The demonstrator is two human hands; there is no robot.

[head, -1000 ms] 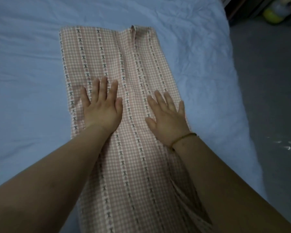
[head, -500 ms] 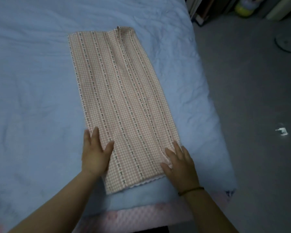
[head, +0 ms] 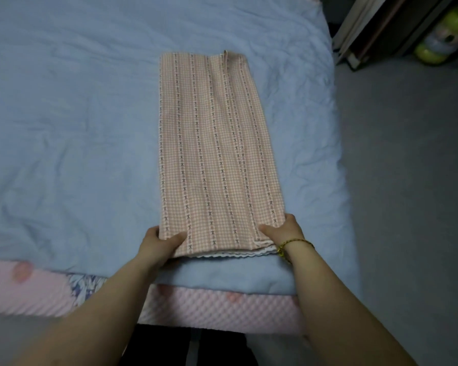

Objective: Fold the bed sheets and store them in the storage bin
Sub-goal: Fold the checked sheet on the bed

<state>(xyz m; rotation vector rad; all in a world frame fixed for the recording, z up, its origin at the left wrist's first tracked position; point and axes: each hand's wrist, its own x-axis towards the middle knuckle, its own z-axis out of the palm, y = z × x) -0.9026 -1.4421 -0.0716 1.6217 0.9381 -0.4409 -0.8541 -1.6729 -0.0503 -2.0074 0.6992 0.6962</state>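
Pink checked cloth with dotted stripes, the folded bed sheet (head: 217,154) lies as a long narrow strip in the centre of my frame, running from upper middle down to the near edge of the bed. Its layers show only at the bottom hem, where white scalloped edges peek out; how many folds lie underneath I cannot tell. My left hand (head: 158,244) pinches the lower left corner, thumb on top and fingers tucked out of sight under the cloth. My right hand (head: 282,232) grips the lower right corner the same way, its fingers also hidden. The hands sit apart, one at each corner, both closed on the sheet. A gold bracelet (head: 291,247) circles the right wrist.

Under the sheet spreads a wrinkled blue bed cover (head: 77,128), filling the left and top of the frame. Below it, along the bottom, a pink quilted mattress edge (head: 222,310) shows. Grey floor (head: 407,207) takes the right side. In the upper right corner, dark furniture (head: 381,27) and a yellow-green object (head: 439,35) are cut off and too dim to identify.
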